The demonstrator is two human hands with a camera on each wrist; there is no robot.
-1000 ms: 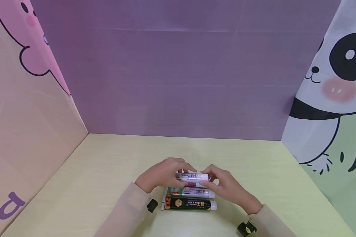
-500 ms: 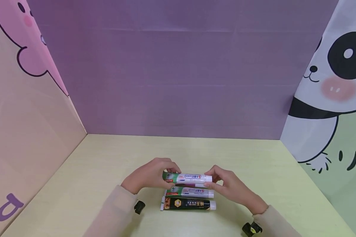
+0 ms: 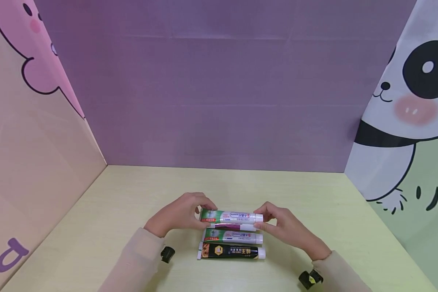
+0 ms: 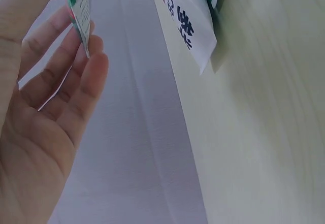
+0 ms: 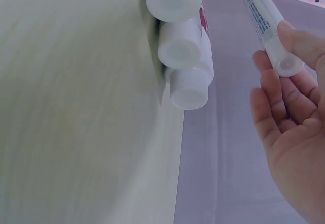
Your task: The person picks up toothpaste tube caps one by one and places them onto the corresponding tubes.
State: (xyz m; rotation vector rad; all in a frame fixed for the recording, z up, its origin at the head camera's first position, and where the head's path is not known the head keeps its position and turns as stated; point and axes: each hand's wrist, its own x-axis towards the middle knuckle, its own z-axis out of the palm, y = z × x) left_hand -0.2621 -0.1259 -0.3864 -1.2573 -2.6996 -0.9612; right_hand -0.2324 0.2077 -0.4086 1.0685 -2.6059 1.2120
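Note:
My left hand point(image 3: 180, 213) pinches the flat tail end of a green and white toothpaste tube point(image 3: 231, 217) between thumb and fingers. At the tube's white cap end, my right hand point(image 3: 286, 227) pinches with thumb and forefinger. In the right wrist view this toothpaste tube point(image 5: 261, 18) is off the table, apart from the others. Just below it in the head view lie a purple and white tube point(image 3: 235, 227), partly covered, a second green and white tube point(image 3: 235, 236) and a black tube point(image 3: 231, 250), side by side with caps to the right.
The pale wood table point(image 3: 131, 194) reaches back to a purple wall panel point(image 3: 219, 101). Side panels carry a pink cartoon figure point(image 3: 47, 61) on the left and a panda point(image 3: 387, 162) on the right. Black wrist devices point(image 3: 168, 254) sit below the sleeves.
My left hand has slid left along the tube to its tail end, uncovering the green part. The held tube and my right hand have shifted slightly right. The lying tubes stay put.

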